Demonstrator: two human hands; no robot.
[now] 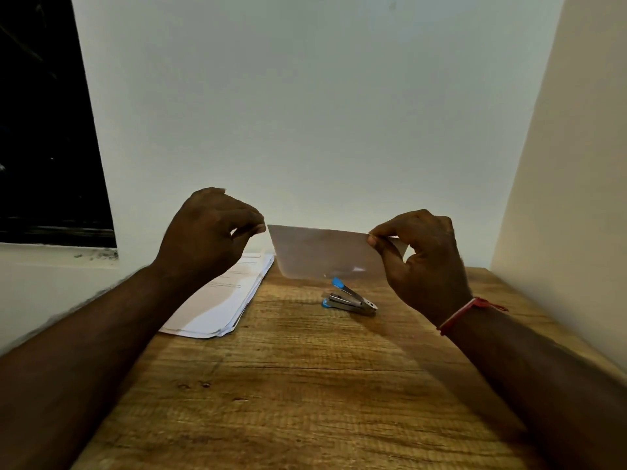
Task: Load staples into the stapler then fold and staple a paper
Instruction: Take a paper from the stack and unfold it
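A folded sheet of paper hangs in the air above the table, pinched at its top right corner by my right hand. My left hand hovers just left of the paper's top left corner, thumb and fingers curled close together, a small gap away from the sheet and holding nothing. Below the paper, a small metal stapler with blue ends lies on the wooden table, its top arm raised open.
A stack of white papers lies at the table's left edge, partly under my left forearm. White walls close the table in at the back and right. A dark window sits at the upper left.
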